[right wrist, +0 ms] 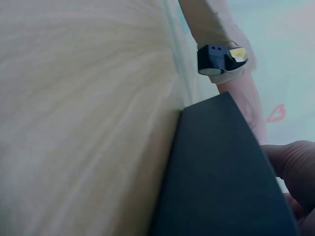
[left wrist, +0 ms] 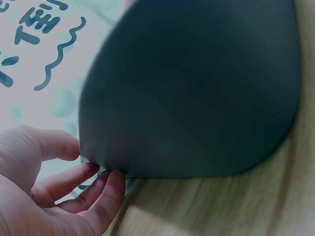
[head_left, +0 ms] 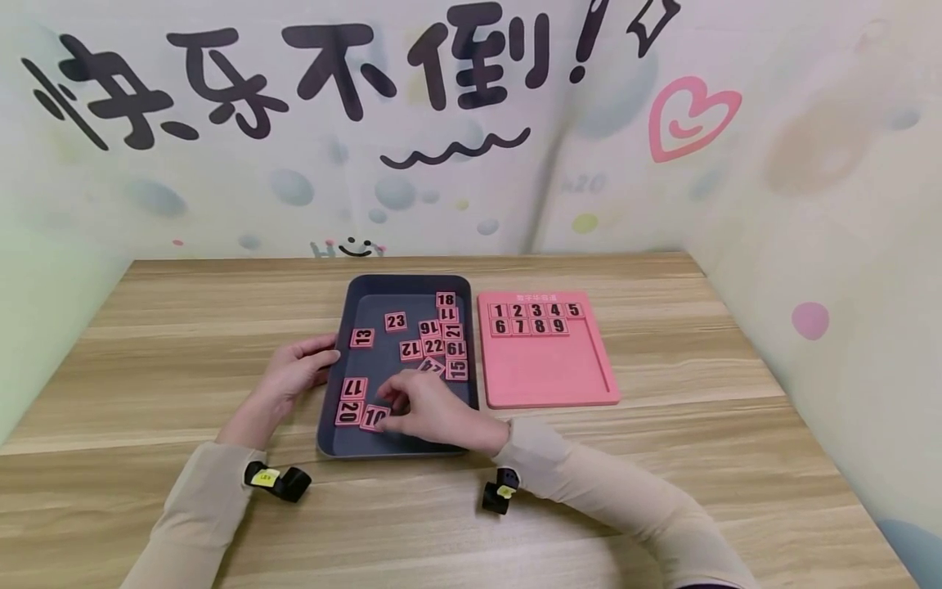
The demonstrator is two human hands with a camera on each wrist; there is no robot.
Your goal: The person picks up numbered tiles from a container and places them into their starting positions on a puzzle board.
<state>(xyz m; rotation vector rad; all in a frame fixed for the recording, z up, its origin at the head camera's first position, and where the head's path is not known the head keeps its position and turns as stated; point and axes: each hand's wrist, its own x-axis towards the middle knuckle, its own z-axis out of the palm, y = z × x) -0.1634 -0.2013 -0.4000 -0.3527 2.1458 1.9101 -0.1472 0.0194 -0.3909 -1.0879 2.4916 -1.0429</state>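
A dark grey tray [head_left: 375, 446] with raised walls holds several pink number tiles, black digits up. My left hand [head_left: 294, 370] grips the tray's left rim. In the left wrist view, the left thumb is at the tray's edge and the fingertips press its outer wall. My right hand [head_left: 434, 406] reaches over the tray's near right part, thumb and forefinger at the right side of the number 10 tile [head_left: 370, 416]. The number 20 tile [head_left: 349, 412] and number 17 tile [head_left: 354, 388] lie beside it. The right wrist view mostly shows the tray's outer wall [right wrist: 216, 172].
Right of the tray lies a pink board [head_left: 545, 372] with tiles 1 to 5 in its top row and 6 to 9 below. More loose tiles, such as number 23 [head_left: 395, 321], are spread in the tray. A printed wall [head_left: 456, 213] stands behind the wooden table [head_left: 706, 393].
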